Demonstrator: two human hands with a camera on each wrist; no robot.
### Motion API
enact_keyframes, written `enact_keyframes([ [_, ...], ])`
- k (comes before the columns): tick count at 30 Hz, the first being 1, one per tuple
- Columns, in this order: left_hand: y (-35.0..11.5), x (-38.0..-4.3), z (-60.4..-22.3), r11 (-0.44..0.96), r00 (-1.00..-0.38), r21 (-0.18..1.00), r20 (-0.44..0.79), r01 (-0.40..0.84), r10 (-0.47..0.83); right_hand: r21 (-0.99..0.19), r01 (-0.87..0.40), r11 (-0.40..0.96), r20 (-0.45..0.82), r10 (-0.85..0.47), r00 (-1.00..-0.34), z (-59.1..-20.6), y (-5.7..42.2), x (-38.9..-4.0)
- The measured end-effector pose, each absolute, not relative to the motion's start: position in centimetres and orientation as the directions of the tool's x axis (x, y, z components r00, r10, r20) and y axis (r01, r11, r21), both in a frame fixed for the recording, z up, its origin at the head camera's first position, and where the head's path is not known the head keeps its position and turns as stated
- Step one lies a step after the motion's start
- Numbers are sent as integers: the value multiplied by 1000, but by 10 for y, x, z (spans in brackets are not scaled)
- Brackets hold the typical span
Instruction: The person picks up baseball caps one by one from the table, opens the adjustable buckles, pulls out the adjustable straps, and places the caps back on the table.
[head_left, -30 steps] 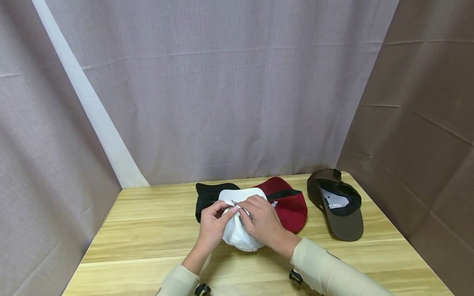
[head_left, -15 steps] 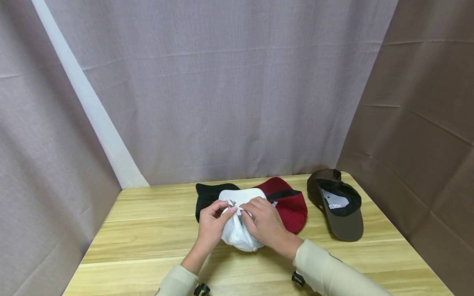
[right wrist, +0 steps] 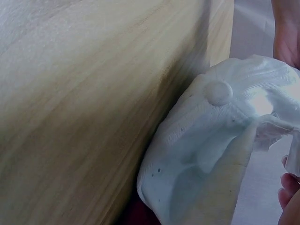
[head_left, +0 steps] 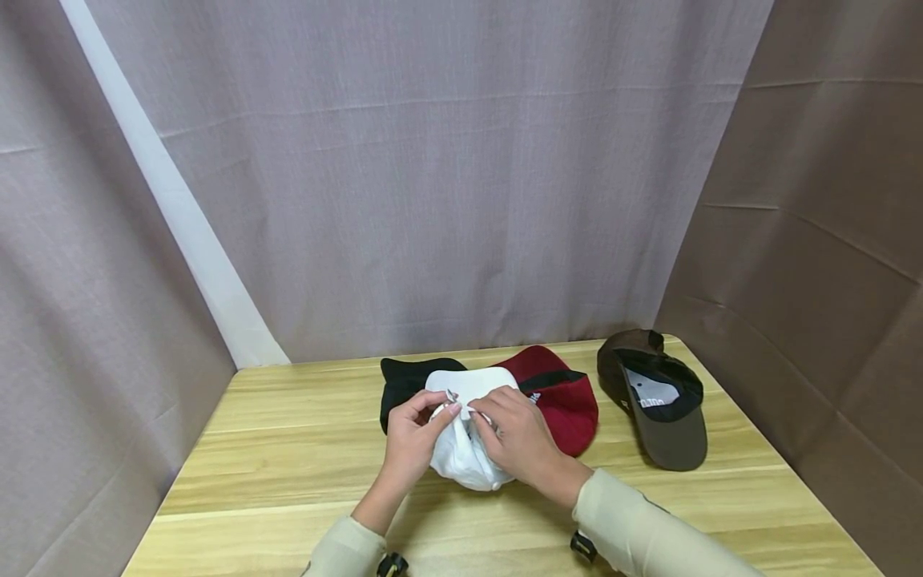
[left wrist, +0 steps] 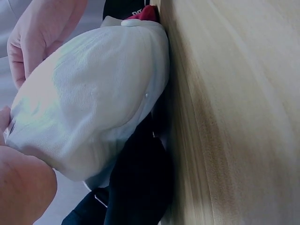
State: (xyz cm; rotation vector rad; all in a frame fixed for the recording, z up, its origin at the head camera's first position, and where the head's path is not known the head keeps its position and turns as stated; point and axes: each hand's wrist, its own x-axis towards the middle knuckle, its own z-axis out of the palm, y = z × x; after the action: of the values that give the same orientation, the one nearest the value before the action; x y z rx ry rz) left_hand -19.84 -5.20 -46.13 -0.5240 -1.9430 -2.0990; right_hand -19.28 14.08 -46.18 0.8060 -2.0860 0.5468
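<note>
A wood table (head_left: 288, 473) spans the lower frame. At lower centre, left hand (head_left: 411, 433) and right hand (head_left: 517, 433) pinch the white cap (head_left: 465, 466) by its strap (head_left: 464, 413); a weak pinch might slip. A tug could shift black cap (head_left: 404, 393) and red cap (head_left: 573, 413) behind.

Soft light, hazy wrist views

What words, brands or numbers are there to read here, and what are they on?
No text reads for certain.
Red cap: white lettering, too small and partly hidden.
Brown cap: letters on the pale patch inside, too small to make out.
White cap: nothing readable.
</note>
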Motion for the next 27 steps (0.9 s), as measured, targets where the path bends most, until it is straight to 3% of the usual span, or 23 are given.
enact_keyframes([
  [27,-52,-196,-462,-82,-914,916,398,392,80,-88,-727,681,817,-368,-444,-455,132,-195],
])
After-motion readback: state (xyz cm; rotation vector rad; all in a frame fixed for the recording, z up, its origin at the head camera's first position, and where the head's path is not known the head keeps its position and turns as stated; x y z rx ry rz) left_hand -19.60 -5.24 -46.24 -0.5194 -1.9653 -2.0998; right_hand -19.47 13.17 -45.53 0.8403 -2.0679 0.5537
